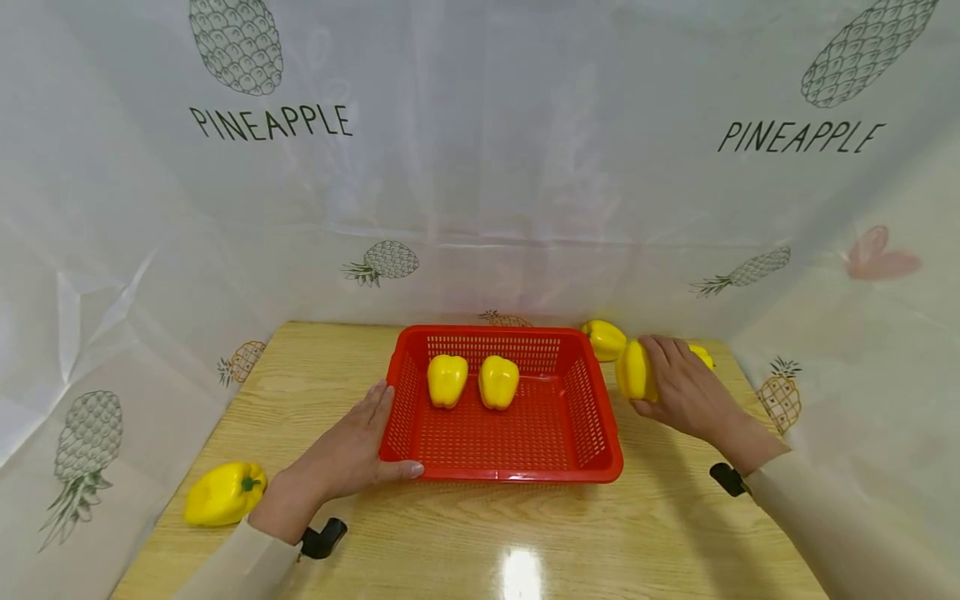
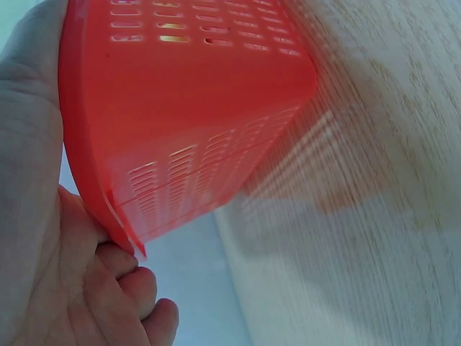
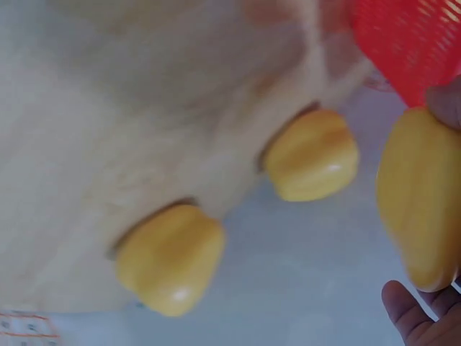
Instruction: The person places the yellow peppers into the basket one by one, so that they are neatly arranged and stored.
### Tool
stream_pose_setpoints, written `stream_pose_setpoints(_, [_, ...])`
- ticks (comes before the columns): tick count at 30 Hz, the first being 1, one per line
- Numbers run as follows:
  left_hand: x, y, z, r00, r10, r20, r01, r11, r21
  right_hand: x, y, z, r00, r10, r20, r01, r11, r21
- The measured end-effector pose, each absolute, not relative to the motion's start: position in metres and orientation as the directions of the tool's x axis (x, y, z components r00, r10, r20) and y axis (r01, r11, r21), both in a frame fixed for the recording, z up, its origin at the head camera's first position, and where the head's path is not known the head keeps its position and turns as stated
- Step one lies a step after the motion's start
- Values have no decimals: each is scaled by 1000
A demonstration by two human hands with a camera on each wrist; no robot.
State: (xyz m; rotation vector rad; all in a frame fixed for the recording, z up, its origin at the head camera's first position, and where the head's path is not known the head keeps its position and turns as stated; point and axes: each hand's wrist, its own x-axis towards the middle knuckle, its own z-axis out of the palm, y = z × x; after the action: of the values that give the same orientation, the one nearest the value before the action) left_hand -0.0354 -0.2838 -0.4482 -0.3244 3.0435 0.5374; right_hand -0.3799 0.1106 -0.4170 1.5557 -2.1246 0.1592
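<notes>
A red plastic basket [image 1: 495, 477] stands on the table with two yellow bell peppers, the left one [image 1: 447, 382] and the right one [image 1: 498, 382], inside. My left hand [image 1: 348, 454] grips its front left corner, thumb on the front rim and fingers at the left rim. Right of the basket, my right hand [image 1: 684, 388] holds another yellow bell pepper [image 1: 634, 372] above the table; in the right wrist view this pepper [image 3: 421, 198] lies between thumb and fingers. Beyond that hand are two more peppers, one at the back [image 1: 604, 340] and one mostly hidden [image 1: 702, 357].
A yellow bell pepper [image 1: 225, 494] with a green stem lies on the table's left side, beside my left forearm. The wooden table [image 1: 465, 542] is bounded at the back and sides by a white pineapple-print sheet [image 1: 525, 183].
</notes>
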Motion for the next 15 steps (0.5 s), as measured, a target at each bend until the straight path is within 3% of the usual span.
stream_pose_setpoints(8, [-35, -283, -446, -977, -200, -72, -213, 922, 323, -370, 67, -382, -230, -870, 437, -921, 339, 190])
stream_pose_setpoints(15, [-35, -285, -447, -979, -191, -76, -205, 925, 321, -355, 26, -383, -260, -903, 341, -929, 330, 165])
